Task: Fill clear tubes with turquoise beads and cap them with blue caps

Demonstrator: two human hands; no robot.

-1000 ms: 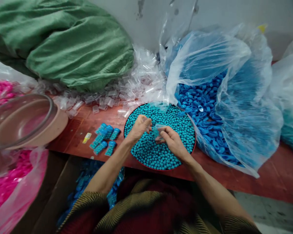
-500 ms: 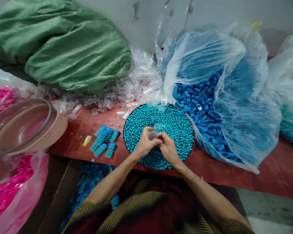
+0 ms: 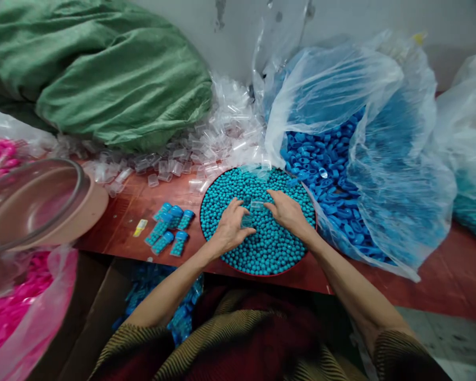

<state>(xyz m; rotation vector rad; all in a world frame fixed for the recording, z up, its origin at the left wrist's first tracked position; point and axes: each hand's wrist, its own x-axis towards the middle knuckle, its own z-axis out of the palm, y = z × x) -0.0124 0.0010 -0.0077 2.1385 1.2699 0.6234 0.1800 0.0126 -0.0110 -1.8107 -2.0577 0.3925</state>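
Note:
A round red-rimmed tray (image 3: 202, 225) full of small teal beads (image 3: 269, 254) sits in front of me. Over the beads, my left hand (image 3: 233, 226) curves around a small clear plastic container (image 3: 247, 219), held between thumb and fingers. My right hand (image 3: 289, 212) has its thumb and fingers apart, their tips by the right end of a second clear container (image 3: 257, 205) lying on the beads. Whether they touch it I cannot tell. Left of the tray lie several bead-filled containers (image 3: 179, 243) with blue caps.
Clear containers (image 3: 238, 140) are heaped behind the tray, beside a large green sack (image 3: 122, 79). An open plastic bag of blue caps (image 3: 341, 196) stands at right. At left are a pinkish basin (image 3: 99, 198) and pink pieces (image 3: 16, 312). A box below holds blue-capped containers (image 3: 182, 317).
My hands have separated. The right hand has moved right and slightly up, its fingers opening beside the container on the beads. My left hand has shifted slightly left with its container.

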